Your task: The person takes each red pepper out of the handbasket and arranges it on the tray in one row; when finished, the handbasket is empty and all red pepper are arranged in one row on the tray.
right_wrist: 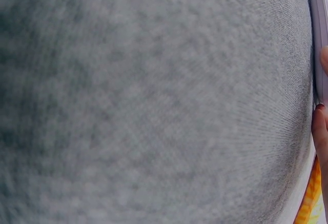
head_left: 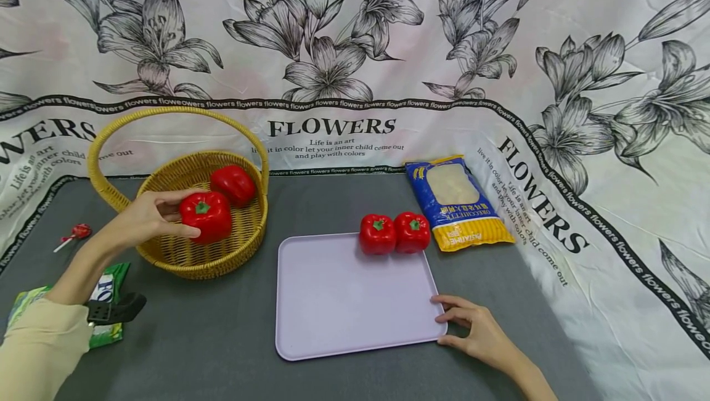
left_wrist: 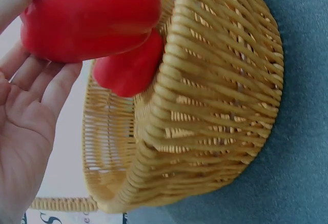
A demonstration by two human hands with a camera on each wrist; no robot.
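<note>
My left hand [head_left: 141,219] grips a red bell pepper [head_left: 206,217] between thumb and fingers, over the yellow wicker basket [head_left: 194,270]. In the left wrist view, this bell pepper [left_wrist: 97,16] is close above the basket's rim [left_wrist: 166,80]. Another red bell pepper [head_left: 234,184] lies inside, toward the back right. At the front right corner of the lilac tray [head_left: 355,302], my right hand [head_left: 471,330] has its fingertips and thumb against the edge. Two red bell peppers, one left [head_left: 378,234] and one right [head_left: 412,233], sit side by side at the tray's back right corner.
A blue and yellow pasta bag [head_left: 460,204] lies behind the tray on the right. Left of the basket are a red lollipop [head_left: 81,231] and a green packet [head_left: 113,281], partly covered by my left forearm. The basket's tall handle [head_left: 183,110] arches over it.
</note>
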